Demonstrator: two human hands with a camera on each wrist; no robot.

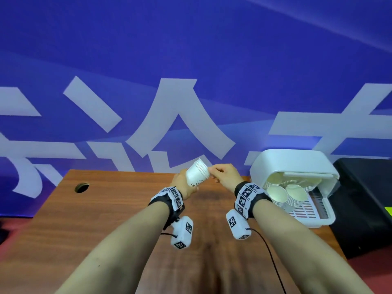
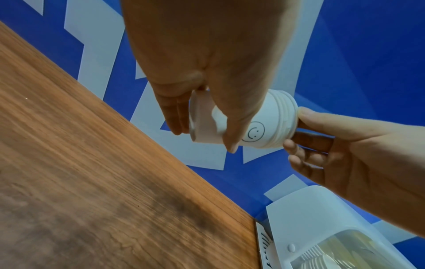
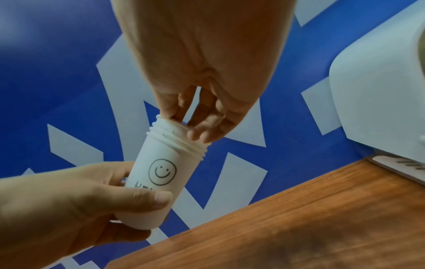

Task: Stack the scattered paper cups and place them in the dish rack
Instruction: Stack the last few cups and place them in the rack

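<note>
A stack of white paper cups with a smiley face lies tilted in the air above the far edge of the table, rims pointing up and right. My left hand grips its lower body, thumb across the print. My right hand pinches the rims at the stack's mouth, thumb on one side and fingers on the other. The white dish rack stands at the right with its lid raised. Two stacks of cups lean inside it, mouths toward me.
The brown wooden table has a round cable hole at the far left. A black object stands right of the rack. A black cable trails from my right wrist. A blue wall with white lettering rises behind.
</note>
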